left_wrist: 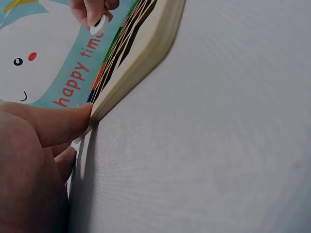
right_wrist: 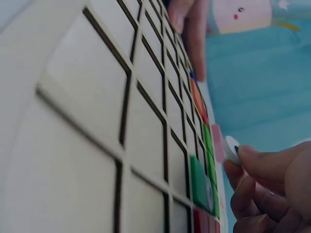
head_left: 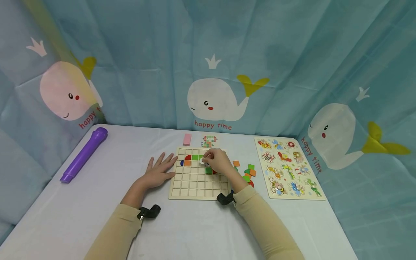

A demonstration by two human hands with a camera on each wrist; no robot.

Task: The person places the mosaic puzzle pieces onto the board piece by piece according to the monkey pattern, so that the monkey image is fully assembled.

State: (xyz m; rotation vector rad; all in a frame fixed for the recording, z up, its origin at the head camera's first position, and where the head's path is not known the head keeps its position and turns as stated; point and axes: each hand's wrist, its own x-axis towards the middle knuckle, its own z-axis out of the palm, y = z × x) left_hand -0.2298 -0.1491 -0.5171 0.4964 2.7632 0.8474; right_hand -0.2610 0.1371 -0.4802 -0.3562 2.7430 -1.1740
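Between the thumb and fingertips of my right hand [head_left: 217,161] is a small white round piece [head_left: 202,160] with a black mark, pinched above the gridded wooden board [head_left: 191,185]. In the right wrist view that piece [right_wrist: 231,149] is held clear of the grid. Red, green, orange and blue pieces sit in the board's upper cells; the right hand partly hides some. My left hand [head_left: 157,175] rests on the table, fingers spread, beside the board's left edge. The left wrist view shows its thumb [left_wrist: 68,121] touching the board's edge.
Loose coloured pieces [head_left: 249,173] lie right of the board. Behind it are a pink block [head_left: 187,139] and a small pattern card [head_left: 209,141]. An insect picture board [head_left: 268,182] is at the right, a purple microphone-shaped tube [head_left: 84,155] at the left.
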